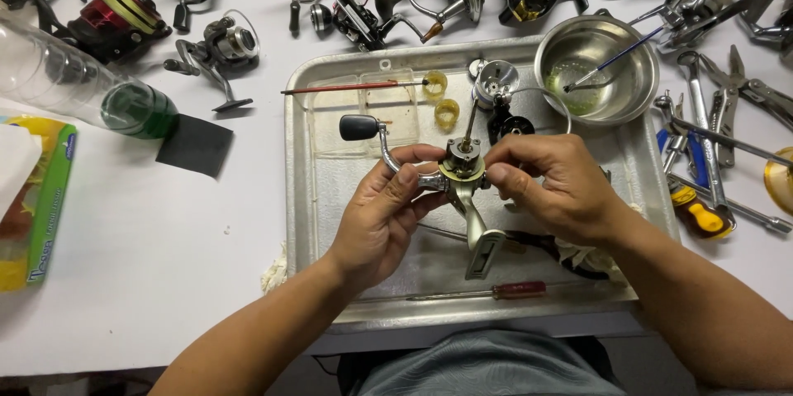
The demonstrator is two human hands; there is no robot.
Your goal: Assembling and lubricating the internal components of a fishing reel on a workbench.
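A silver spinning-reel body (465,189) with a black crank knob is held above a metal tray (330,82). My left hand (382,218) grips the reel at its crank side. My right hand (552,185) pinches the top of the reel's rotor end with thumb and fingers. The reel's foot points down toward me. Its shaft sticks up between my hands.
On the tray lie a red-handled brush (347,87), two yellow rings (440,99), a spool (496,80), a red screwdriver (504,290) and pliers. A steel bowl (596,66) holds a brush. Several reels line the far edge; wrenches and screwdrivers lie right; a plastic bottle (91,86) and tissue pack left.
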